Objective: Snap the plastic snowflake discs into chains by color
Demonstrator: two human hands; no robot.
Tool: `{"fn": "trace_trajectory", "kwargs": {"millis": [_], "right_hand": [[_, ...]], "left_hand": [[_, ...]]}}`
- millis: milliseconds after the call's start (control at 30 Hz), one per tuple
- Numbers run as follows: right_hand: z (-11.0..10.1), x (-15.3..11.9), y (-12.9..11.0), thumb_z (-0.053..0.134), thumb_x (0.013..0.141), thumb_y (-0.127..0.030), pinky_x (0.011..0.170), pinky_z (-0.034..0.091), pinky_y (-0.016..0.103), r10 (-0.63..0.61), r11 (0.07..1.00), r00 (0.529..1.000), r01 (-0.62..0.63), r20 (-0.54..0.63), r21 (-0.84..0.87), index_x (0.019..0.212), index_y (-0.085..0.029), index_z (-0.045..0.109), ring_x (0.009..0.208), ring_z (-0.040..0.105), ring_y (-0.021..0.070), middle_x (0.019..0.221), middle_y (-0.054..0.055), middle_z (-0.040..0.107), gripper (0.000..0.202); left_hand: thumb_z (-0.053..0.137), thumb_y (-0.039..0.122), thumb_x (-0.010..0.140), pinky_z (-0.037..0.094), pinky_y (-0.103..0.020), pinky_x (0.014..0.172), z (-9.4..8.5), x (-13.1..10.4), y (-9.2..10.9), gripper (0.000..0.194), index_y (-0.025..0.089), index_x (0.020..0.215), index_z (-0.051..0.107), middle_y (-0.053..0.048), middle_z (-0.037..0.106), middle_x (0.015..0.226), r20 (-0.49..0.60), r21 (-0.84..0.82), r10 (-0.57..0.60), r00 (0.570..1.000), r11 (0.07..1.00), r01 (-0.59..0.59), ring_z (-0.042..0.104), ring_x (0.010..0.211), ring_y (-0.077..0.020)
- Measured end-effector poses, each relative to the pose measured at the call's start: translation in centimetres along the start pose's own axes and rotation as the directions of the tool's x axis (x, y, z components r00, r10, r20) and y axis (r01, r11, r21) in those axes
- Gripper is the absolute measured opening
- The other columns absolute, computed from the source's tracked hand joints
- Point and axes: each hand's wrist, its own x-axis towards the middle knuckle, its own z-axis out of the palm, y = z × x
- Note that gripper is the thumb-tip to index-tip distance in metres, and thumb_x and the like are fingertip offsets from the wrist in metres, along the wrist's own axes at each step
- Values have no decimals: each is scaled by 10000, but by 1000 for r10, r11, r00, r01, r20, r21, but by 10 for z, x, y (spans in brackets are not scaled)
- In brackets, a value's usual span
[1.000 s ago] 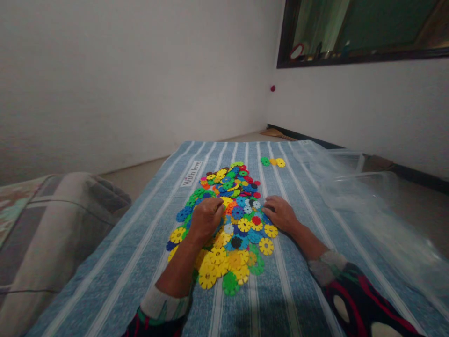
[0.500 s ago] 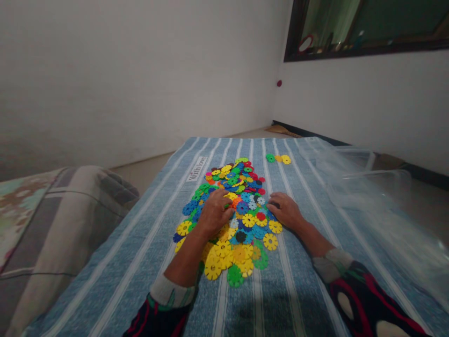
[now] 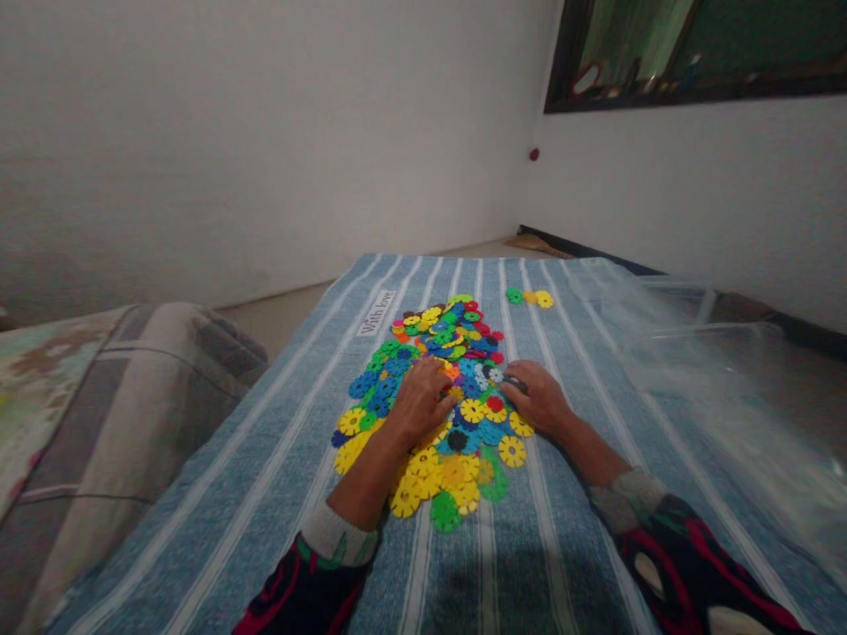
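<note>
Flower-shaped notched plastic discs [image 3: 423, 467] in many colours lie heaped on a blue striped cloth [image 3: 265, 494]. My left hand [image 3: 423, 397] rests over the middle left of the heap. Its fingers are bent, with the thumb apart from them, and they touch discs; part of the heap is hidden below. At the right edge of the heap is my right hand [image 3: 539, 397], its thumb and fingers closed around a dark disc [image 3: 514, 382], only partly visible. Near its fingertips lie a pale blue disc [image 3: 495, 375] and a red disc [image 3: 494, 403].
Green, orange and yellow discs [image 3: 530, 298] lie in a row beyond the heap. Clear plastic boxes [image 3: 715, 353] stand along the right side. A "With love" label [image 3: 377, 314] is on the cloth at left. A fabric-covered seat [image 3: 146, 406] is beside the table.
My left hand has shifted slightly right across the heap. My right hand has moved a little left, and the dark disc between its fingers shows more. The view has turned slightly.
</note>
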Motion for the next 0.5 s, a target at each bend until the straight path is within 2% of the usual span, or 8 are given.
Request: {"fn": "trace_trajectory", "kwargs": {"millis": [200, 333, 500], "right_hand": [[0, -1, -17, 581, 874, -280, 879, 492, 413, -201, 979, 978, 202, -55, 9, 927, -192, 679, 989, 602, 246, 1012, 119, 668, 142], [-2, -1, -35, 596, 866, -280, 898, 492, 441, -296, 952, 952, 300, -74, 54, 916, -188, 681, 1022, 602, 257, 1045, 134, 666, 134], [-1, -1, -61, 607, 868, -306, 968, 458, 460, -428, 896, 904, 423, 3, 137, 926, -206, 682, 1117, 578, 259, 1126, 126, 655, 138]], "left_hand": [[627, 170, 729, 437, -483, 1012, 5, 1, -1, 41, 201, 749, 609, -118, 641, 1145, -46, -65, -5, 999, 998, 2, 553, 1141, -284], [625, 182, 760, 453, -449, 987, 4, 2, 0, 105, 195, 681, 557, -116, 658, 1046, -70, -75, 6, 998, 997, -11, 581, 1064, -263], [578, 271, 835, 459, -436, 967, 4, 2, -2, 211, 202, 643, 523, -99, 660, 959, -110, -96, 13, 994, 995, -24, 584, 1015, -243]]}}
